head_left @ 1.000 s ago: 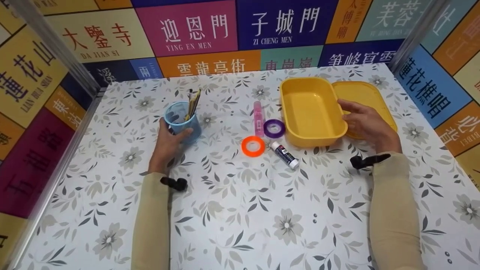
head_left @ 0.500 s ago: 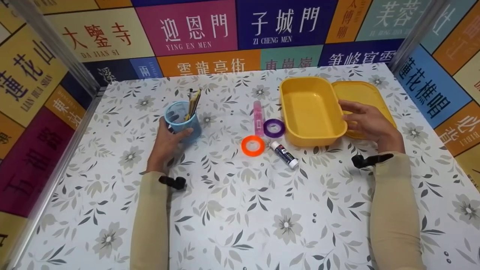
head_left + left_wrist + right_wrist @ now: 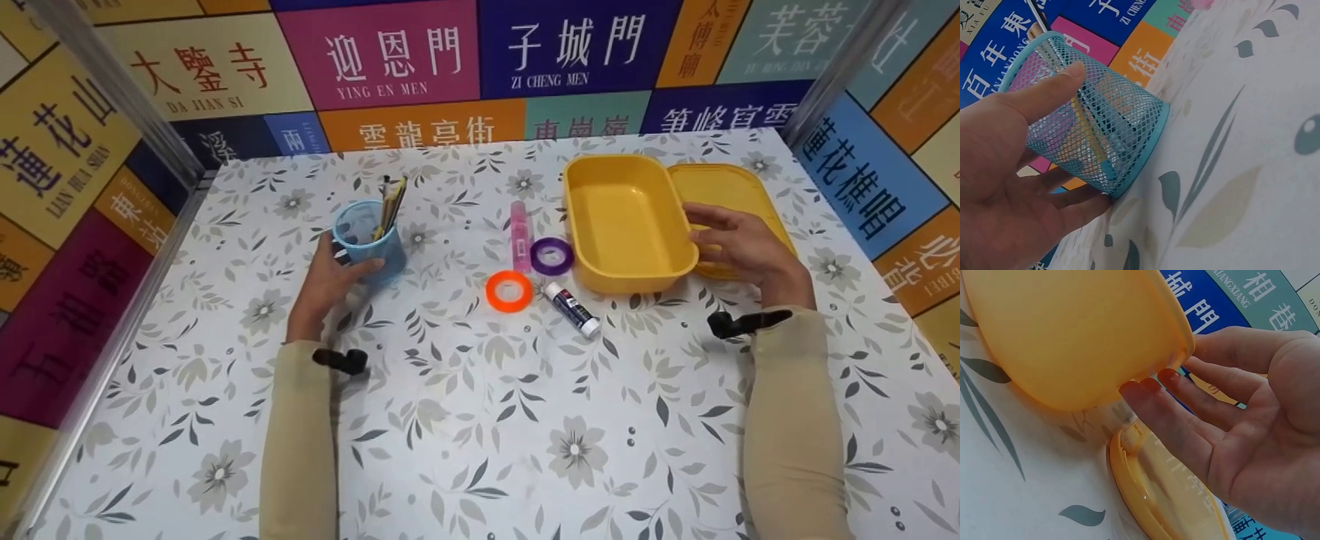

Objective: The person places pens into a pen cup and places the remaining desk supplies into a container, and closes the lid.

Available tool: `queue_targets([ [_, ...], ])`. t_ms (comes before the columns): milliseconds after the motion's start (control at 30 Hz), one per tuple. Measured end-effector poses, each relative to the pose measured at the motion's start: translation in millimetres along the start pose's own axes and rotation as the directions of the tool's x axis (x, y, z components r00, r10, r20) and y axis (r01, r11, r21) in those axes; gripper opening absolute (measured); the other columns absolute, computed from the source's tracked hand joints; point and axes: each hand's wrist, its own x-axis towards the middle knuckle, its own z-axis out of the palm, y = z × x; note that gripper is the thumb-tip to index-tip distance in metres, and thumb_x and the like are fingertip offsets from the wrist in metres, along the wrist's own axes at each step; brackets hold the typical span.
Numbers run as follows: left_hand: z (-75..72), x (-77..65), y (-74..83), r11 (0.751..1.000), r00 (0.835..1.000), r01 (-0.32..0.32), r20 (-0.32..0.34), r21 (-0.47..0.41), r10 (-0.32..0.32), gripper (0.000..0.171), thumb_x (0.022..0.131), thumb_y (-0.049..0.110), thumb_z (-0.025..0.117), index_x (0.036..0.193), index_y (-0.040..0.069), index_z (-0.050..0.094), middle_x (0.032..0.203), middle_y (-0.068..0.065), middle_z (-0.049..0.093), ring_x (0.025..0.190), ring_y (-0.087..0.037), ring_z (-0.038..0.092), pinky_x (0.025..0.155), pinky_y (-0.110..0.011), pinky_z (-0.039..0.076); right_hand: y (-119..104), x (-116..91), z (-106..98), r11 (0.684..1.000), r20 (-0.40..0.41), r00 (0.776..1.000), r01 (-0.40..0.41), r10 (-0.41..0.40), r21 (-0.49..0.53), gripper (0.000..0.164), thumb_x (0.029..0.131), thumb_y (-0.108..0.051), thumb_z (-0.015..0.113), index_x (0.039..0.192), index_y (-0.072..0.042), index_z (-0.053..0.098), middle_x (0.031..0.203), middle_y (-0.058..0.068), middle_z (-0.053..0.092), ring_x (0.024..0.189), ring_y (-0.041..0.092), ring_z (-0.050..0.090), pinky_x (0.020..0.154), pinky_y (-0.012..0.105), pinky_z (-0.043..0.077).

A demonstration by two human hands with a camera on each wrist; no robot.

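A light-blue mesh pen cup stands at the left of the table in the head view. Inside it lean several slim pencils or brushes. My left hand holds the cup, its thumb across the near side and its fingers round the other side. In the left wrist view the cup shows its mesh wall and bottom rim. At the right, my right hand touches the outer side of an open yellow box with extended fingers. The right wrist view shows those fingertips against the box wall.
Between cup and box lie a pink transparent tube, a purple tape roll, an orange tape roll and a glue stick. A yellow lid lies beside the box's right side. Printed panels wall the table's back and sides.
My left wrist has shifted slightly leftward while the hand stays on the cup. The head view has moved a little; the cup, box and loose items keep their places.
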Motion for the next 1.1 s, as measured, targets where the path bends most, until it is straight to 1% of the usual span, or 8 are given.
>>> queue_targets([
  [167,-3.9,-0.4,3.8,0.999,1.000,0.009,0.022,0.054,-0.010,0.097,0.085,0.033,0.081,0.157,0.013,0.019,0.160,-0.018,0.033,0.146,-0.036,0.038,0.116,-0.047,0.041,0.7,-0.4,-1.7,0.999,-0.027,0.999,-0.024,0.023,-0.034,0.066,0.096,-0.025,0.069,0.154,-0.025,0.039,0.160,0.005,0.039,0.109,0.005,0.066,0.088,0.020,0.058],
  [367,-13.3,-3.8,6.9,0.998,0.999,-0.003,0.038,0.066,0.000,0.091,0.086,0.033,0.079,0.156,0.011,0.025,0.156,-0.019,0.038,0.142,-0.035,0.046,0.111,-0.045,0.047,0.4,-1.4,-2.4,0.997,-0.039,0.998,-0.052,0.049,-0.060,0.066,0.095,-0.030,0.069,0.154,-0.030,0.039,0.161,0.004,0.038,0.110,0.005,0.065,0.089,0.019,0.057],
  [467,-20.8,-7.7,10.3,0.996,0.997,0.027,0.063,0.091,-0.032,0.088,0.088,0.038,0.076,0.156,0.012,0.027,0.157,-0.018,0.039,0.139,-0.034,0.049,0.108,-0.047,0.049,-0.6,-1.5,-2.9,0.997,-0.036,0.998,-0.052,0.050,-0.055,0.067,0.095,-0.029,0.069,0.154,-0.030,0.039,0.161,0.004,0.038,0.109,0.005,0.066,0.089,0.019,0.058],
  [533,-25.0,-10.9,13.2,0.989,0.993,0.067,0.087,0.129,-0.079,0.086,0.089,0.042,0.074,0.155,0.013,0.028,0.156,-0.016,0.041,0.136,-0.033,0.052,0.107,-0.047,0.050,-1.5,-1.8,-3.6,0.997,-0.038,0.998,-0.052,0.050,-0.058,0.066,0.095,-0.030,0.069,0.154,-0.030,0.039,0.161,0.003,0.038,0.108,0.004,0.066,0.089,0.019,0.058],
  [733,-31.0,-17.3,20.0,0.963,0.963,0.176,0.169,0.205,-0.212,0.071,0.094,0.045,0.068,0.148,0.007,0.041,0.137,-0.018,0.061,0.117,-0.032,0.065,0.101,-0.044,0.054,-4.1,-3.2,-5.3,0.997,-0.028,0.998,-0.056,0.054,-0.044,0.068,0.094,-0.032,0.071,0.154,-0.031,0.039,0.160,0.003,0.038,0.108,0.004,0.067,0.090,0.020,0.058],
  [900,-27.7,-19.9,22.2,0.960,0.934,0.179,0.270,0.216,-0.235,0.063,0.096,0.043,0.065,0.140,0.001,0.048,0.127,-0.022,0.067,0.110,-0.032,0.070,0.097,-0.044,0.057,-4.5,-2.7,-4.5,0.998,-0.028,0.998,-0.062,0.061,-0.033,0.069,0.093,-0.031,0.072,0.154,-0.031,0.039,0.161,0.003,0.038,0.107,0.005,0.067,0.090,0.020,0.058],
  [1033,-20.5,-24.1,24.9,0.964,0.913,0.148,0.345,0.219,-0.218,0.058,0.097,0.042,0.064,0.136,0.000,0.054,0.125,-0.023,0.068,0.108,-0.033,0.071,0.094,-0.044,0.058,-3.7,-0.8,-1.4,0.996,-0.033,0.998,-0.060,0.058,-0.061,0.069,0.093,-0.032,0.071,0.154,-0.031,0.038,0.161,0.003,0.038,0.109,0.005,0.065,0.090,0.020,0.057],
  [1100,-15.8,-27.7,29.8,0.973,0.909,0.120,0.372,0.198,-0.188,0.058,0.097,0.042,0.064,0.136,-0.001,0.055,0.126,-0.023,0.068,0.109,-0.034,0.071,0.093,-0.045,0.059,-3.2,0.1,-0.2,0.994,-0.035,0.997,-0.065,0.063,-0.083,0.070,0.093,-0.034,0.071,0.155,-0.032,0.038,0.162,0.003,0.037,0.111,0.004,0.064,0.090,0.019,0.057],
])
